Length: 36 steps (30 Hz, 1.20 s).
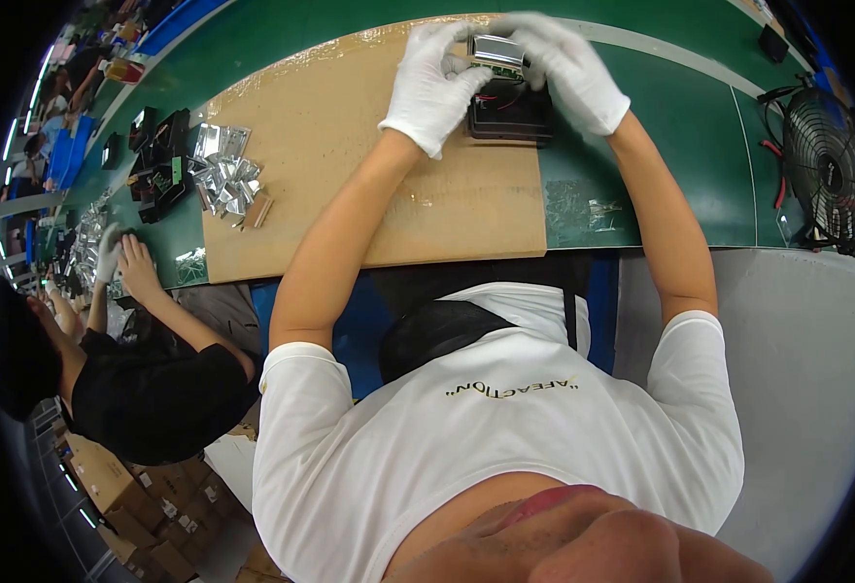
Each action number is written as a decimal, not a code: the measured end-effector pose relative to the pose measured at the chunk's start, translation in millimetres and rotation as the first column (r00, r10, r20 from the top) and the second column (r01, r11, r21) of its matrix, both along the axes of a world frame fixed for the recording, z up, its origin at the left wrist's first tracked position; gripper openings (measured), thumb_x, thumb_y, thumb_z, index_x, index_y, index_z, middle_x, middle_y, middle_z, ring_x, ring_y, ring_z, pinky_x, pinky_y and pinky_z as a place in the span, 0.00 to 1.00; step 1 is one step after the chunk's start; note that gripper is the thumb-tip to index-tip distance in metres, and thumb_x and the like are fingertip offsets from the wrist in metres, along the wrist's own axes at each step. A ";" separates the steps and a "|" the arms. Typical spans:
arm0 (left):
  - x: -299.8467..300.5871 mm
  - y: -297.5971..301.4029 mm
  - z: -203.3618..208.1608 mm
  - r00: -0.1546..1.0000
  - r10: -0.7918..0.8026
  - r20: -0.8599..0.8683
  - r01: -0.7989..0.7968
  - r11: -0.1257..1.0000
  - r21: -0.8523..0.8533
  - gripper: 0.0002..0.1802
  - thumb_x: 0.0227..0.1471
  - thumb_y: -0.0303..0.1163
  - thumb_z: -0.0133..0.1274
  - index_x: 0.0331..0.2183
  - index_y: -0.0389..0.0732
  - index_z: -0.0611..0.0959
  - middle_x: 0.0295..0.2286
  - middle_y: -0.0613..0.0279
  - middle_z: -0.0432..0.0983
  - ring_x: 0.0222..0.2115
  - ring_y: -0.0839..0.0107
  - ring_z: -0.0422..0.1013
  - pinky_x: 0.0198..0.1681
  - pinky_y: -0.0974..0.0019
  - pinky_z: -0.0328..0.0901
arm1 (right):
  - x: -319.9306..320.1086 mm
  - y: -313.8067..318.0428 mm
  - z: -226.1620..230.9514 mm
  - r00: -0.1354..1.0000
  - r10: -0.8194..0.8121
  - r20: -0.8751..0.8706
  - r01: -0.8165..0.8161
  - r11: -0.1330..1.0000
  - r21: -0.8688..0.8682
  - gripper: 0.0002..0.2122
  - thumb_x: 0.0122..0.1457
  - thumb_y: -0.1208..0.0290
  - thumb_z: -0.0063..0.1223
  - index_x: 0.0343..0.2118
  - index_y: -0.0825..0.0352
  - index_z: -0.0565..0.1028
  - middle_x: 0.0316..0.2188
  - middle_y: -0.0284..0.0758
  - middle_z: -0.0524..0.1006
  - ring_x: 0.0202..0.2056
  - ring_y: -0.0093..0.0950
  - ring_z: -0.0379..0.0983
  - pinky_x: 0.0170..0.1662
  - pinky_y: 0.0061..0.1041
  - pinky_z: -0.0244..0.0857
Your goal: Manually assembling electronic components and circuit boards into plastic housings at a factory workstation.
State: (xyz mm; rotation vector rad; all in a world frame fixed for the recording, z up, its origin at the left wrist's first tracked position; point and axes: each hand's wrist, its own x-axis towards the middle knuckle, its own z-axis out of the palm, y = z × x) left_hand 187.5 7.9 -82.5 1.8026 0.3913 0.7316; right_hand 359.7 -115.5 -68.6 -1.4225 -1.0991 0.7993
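Observation:
Between my gloved hands is a shiny silver block (495, 49) with a green circuit board (498, 72) along its near side. My left hand (430, 85), in a white glove, pinches its left end between thumb and fingers. The fingers of my right hand (573, 76), gloved too, curl over its right end; they are slightly blurred. Just below lies an open black plastic case (510, 120), with thin red wires (497, 100) running across its top edge. The case rests partly on the cardboard sheet (350, 155). My fingers hide part of the block.
Silver foil pouches (225, 175) lie on the cardboard's left side. Several black plastic cases (162, 165) sit beyond them on the green table (632, 126). A black fan (826, 170) and red-handled pliers (779, 180) are at right. A co-worker in black (155, 389) works at left.

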 end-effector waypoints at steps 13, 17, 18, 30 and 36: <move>6.9 22.6 -15.7 0.999 0.049 -0.022 -0.050 0.995 -0.089 0.27 0.52 0.18 0.58 0.55 0.38 0.78 0.31 0.57 0.83 0.26 0.73 0.76 0.34 0.71 0.70 | 122.8 82.0 55.4 0.040 -0.113 0.993 0.285 0.954 0.097 0.18 0.54 0.72 0.56 0.49 0.63 0.78 0.39 0.42 0.84 0.37 0.48 0.79 0.44 0.39 0.75; 8.0 20.6 -11.0 0.999 0.044 -0.001 -0.044 0.994 -0.096 0.27 0.51 0.17 0.58 0.55 0.38 0.77 0.31 0.57 0.83 0.27 0.73 0.77 0.36 0.72 0.71 | 141.0 50.4 76.4 0.151 0.349 0.925 0.372 0.847 -0.381 0.19 0.52 0.71 0.59 0.49 0.61 0.78 0.37 0.43 0.84 0.36 0.48 0.79 0.44 0.39 0.74; 15.8 17.7 -10.6 1.000 0.020 0.006 -0.020 0.994 -0.104 0.27 0.51 0.17 0.58 0.55 0.38 0.77 0.31 0.57 0.83 0.27 0.73 0.77 0.36 0.72 0.71 | 182.0 30.5 51.7 0.128 0.318 0.940 0.277 0.898 -0.341 0.19 0.52 0.71 0.59 0.49 0.61 0.78 0.36 0.43 0.84 0.35 0.47 0.78 0.43 0.39 0.74; 14.6 21.1 -17.9 0.968 -0.027 0.251 0.088 0.968 -0.236 0.31 0.51 0.16 0.60 0.57 0.36 0.75 0.50 0.51 0.76 0.45 0.67 0.77 0.48 0.68 0.73 | 8.2 -6.4 8.1 0.811 -0.058 0.582 -0.051 0.984 0.169 0.14 0.54 0.73 0.61 0.44 0.70 0.82 0.48 0.35 0.81 0.48 0.33 0.73 0.55 0.29 0.67; 11.4 4.7 -3.9 0.987 0.126 0.096 -0.131 0.990 0.047 0.29 0.49 0.14 0.57 0.54 0.38 0.78 0.45 0.56 0.77 0.40 0.66 0.75 0.46 0.66 0.71 | 22.3 -3.6 -8.8 0.969 0.223 -0.108 -0.222 0.975 0.019 0.07 0.59 0.73 0.57 0.38 0.69 0.81 0.49 0.33 0.80 0.49 0.26 0.72 0.54 0.24 0.64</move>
